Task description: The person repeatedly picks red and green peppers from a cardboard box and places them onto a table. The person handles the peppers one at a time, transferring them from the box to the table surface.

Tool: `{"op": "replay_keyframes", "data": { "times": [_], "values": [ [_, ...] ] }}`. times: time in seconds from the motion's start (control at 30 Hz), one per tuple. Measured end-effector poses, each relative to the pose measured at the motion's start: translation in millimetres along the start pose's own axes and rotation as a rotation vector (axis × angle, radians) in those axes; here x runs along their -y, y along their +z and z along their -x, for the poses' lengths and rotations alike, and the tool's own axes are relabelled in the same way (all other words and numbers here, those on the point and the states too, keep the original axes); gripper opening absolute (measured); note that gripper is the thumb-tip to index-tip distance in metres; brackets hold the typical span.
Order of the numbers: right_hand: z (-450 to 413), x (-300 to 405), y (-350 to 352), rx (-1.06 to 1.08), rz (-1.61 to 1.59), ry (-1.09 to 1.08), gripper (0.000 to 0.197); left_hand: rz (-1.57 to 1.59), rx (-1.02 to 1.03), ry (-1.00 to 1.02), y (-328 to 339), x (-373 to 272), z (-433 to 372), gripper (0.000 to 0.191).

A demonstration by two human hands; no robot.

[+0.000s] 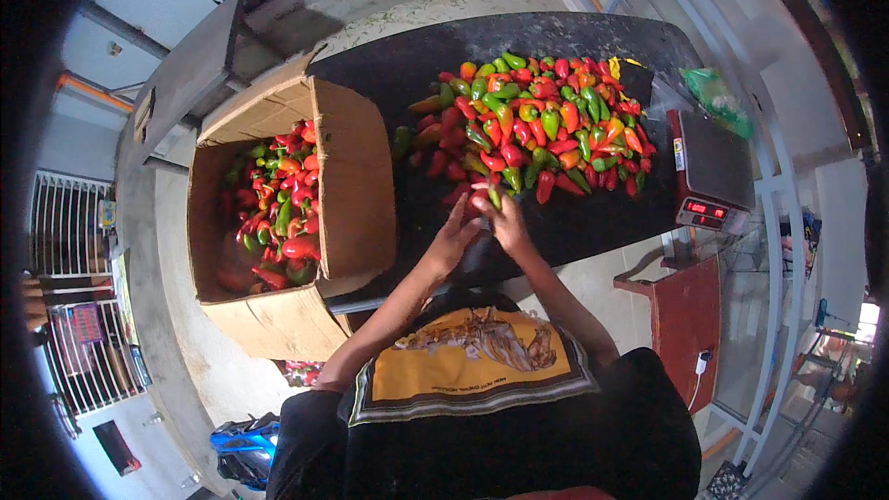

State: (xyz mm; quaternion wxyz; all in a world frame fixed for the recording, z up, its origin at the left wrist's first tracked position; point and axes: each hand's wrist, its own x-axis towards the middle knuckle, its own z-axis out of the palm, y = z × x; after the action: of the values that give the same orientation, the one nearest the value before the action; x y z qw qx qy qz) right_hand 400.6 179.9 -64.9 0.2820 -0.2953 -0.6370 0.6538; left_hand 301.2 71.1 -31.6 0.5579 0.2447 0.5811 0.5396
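Note:
Both my hands meet over the near edge of a large pile of red, green and orange peppers [549,121] on a black table. My right hand [510,226] has a green pepper [494,197] in its fingers. Close beside it, my left hand [455,232] is held with thumb and fingers partly spread. A red pepper [476,200] shows between the two hands; which hand bears it, or whether it lies on the pile behind, I cannot tell. To the left, an open cardboard box [354,180] contains many more peppers [281,215].
A digital scale [712,160] with a lit red display stands at the table's [611,31] right end, near a green plastic bag [719,101]. Below it is a dark red wooden piece of furniture [684,326] with a plugged-in white cable. Something blue and black [244,446] sits on the floor, lower left.

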Motion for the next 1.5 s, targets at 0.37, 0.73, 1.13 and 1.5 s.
{"op": "replay_keyframes", "data": {
  "times": [0.37, 0.73, 1.13, 1.5],
  "values": [
    [7, -66, -69, -0.206, 0.869, -0.032, 0.048, -0.127, 0.083, 0.136, -28, -56, 61, 0.034],
    [24, -71, -49, -0.317, 0.814, -0.172, 0.054, -0.475, -0.773, 0.366, -250, -118, 143, 0.031],
    [75, -54, -47, -0.218, 0.93, 0.122, 0.037, -1.576, -0.266, 0.288, -321, -93, -27, 0.043],
    [86, -62, -41, -0.259, 0.85, 0.015, 0.031, -1.609, -0.15, 0.223, -326, -102, -8, 0.048]
  ]
}}
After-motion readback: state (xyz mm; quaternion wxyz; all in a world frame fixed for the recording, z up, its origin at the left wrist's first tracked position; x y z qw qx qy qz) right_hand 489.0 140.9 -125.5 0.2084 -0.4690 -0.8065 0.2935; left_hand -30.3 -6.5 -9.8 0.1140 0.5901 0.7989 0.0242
